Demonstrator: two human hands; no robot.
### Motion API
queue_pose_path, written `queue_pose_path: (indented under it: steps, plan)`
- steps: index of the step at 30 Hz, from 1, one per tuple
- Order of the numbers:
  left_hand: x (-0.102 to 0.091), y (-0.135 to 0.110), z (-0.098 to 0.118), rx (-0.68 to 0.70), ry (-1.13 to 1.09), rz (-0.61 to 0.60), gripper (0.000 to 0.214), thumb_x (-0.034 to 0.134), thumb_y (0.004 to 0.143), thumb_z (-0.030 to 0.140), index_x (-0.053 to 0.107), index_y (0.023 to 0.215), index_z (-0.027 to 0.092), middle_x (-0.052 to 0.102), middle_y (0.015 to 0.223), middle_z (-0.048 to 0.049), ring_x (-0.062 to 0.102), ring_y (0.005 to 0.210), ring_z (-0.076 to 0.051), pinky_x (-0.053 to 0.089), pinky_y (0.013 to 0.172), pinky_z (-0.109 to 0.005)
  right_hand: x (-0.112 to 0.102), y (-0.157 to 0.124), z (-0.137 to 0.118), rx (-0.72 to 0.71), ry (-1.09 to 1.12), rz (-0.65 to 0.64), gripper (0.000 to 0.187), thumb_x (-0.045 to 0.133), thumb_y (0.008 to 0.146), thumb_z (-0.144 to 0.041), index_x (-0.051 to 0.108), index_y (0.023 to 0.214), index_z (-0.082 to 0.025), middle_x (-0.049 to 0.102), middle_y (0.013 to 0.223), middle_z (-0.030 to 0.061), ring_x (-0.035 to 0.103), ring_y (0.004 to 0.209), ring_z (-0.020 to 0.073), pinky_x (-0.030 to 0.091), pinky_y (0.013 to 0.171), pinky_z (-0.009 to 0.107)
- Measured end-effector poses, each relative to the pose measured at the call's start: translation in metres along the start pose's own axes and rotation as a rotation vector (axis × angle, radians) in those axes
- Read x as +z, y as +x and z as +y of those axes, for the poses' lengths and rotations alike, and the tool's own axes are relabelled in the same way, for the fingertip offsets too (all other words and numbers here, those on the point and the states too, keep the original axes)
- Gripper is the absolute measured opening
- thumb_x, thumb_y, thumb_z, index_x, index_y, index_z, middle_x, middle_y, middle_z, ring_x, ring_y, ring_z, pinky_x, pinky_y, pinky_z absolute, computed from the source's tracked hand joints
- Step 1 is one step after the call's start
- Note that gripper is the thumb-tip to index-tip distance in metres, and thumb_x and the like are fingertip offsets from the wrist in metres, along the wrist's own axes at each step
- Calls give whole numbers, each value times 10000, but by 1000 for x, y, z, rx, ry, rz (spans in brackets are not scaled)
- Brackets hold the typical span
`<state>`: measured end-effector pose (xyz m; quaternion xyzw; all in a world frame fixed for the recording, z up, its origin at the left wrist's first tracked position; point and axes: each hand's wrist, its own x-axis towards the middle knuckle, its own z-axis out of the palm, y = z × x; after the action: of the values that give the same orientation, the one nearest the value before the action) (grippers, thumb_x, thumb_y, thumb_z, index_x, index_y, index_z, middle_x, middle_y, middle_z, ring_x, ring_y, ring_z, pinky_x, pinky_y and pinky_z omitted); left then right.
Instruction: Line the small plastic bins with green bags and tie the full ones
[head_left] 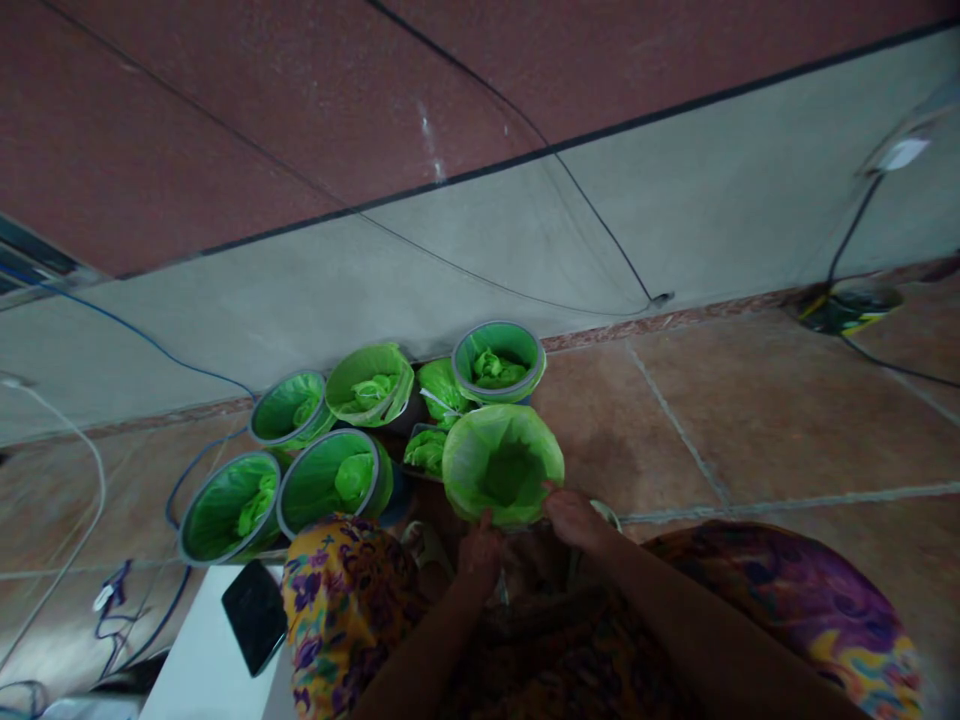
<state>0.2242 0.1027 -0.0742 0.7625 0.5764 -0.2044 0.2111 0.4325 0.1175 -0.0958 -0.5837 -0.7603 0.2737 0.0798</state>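
Observation:
In front of me stands a trash bin with a light green bin liner (465,450) spread open over its rim. Its inside looks dark. At the near edge, my left hand (481,552) is closed on the liner. My right hand (576,515) grips the same liner at the right side of the rim. Behind it is another lined bin (538,372) with a grey ring and a crumpled green bag inside. To the left, a green bag bundle (441,385) sits between bins, and more green plastic (426,452) lies in a small container.
Several more lined bins stand at the left, among them one with a grey ring (283,500). A black phone (255,615) lies on a white surface (202,640). Cables run along the wall (450,250) and tiled floor (630,420). A dark green container (855,308) stands far right.

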Motion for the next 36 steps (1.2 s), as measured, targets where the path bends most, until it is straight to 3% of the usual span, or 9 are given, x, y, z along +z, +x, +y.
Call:
queue_pose_path:
  steps: [5, 10, 13, 18, 26, 31, 36]
  plan:
    - [-9, -5, -3, -15, -21, -7, 320, 432, 892, 148, 726, 1016, 124, 402, 1516, -167, 678, 992, -239, 542, 854, -350, -23, 5, -10, 63, -1, -31, 272, 467, 796, -58, 704, 835, -184, 722, 928, 67, 643, 977, 180, 454, 933, 270]
    - [-28, -12, 21, 80, -126, 128, 335, 418, 913, 216, 666, 1135, 174, 456, 1481, -104, 640, 1057, -228, 503, 924, -333, -57, 22, -9, 411, -7, 85, 327, 469, 829, -129, 720, 1033, -175, 739, 975, 119, 687, 926, 225, 478, 797, 285]
    - [-33, -4, 41, 146, -108, 148, 356, 438, 900, 210, 622, 1203, 181, 539, 1358, -100, 583, 1114, -235, 472, 961, -339, -62, 26, -2, 539, -10, 76, 346, 458, 858, -150, 723, 1080, -165, 746, 989, 133, 689, 961, 239, 481, 788, 276]
    - [-28, 17, 50, 172, -2, 73, 319, 394, 917, 139, 653, 1105, 141, 632, 1082, -128, 540, 1095, -245, 438, 957, -349, -44, 23, 2, 454, -3, -17, 341, 489, 827, -93, 744, 1043, -161, 747, 1004, 128, 692, 966, 238, 488, 811, 268]
    - [-25, 26, 46, 205, 74, 29, 320, 399, 908, 107, 659, 1093, 108, 662, 1048, -146, 568, 1084, -269, 466, 906, -368, -30, 23, -1, 378, -2, -71, 398, 418, 891, -88, 683, 1174, -177, 735, 1033, 135, 677, 993, 215, 488, 833, 282]
    - [-41, 35, 18, 374, 204, -41, 258, 523, 868, 149, 665, 1082, 116, 666, 1062, -141, 586, 1061, -255, 468, 902, -337, -24, 17, 1, 372, -6, -88, 304, 478, 892, -181, 714, 1083, -158, 735, 1011, 145, 677, 967, 235, 485, 807, 290]
    - [-66, 44, -17, 447, 308, -64, 266, 442, 903, 109, 661, 1055, 106, 677, 1071, -119, 589, 1055, -243, 473, 914, -349, -12, 9, 0, 363, 26, -119, 383, 443, 885, -134, 676, 1186, -174, 730, 1057, 130, 671, 981, 220, 479, 808, 280]
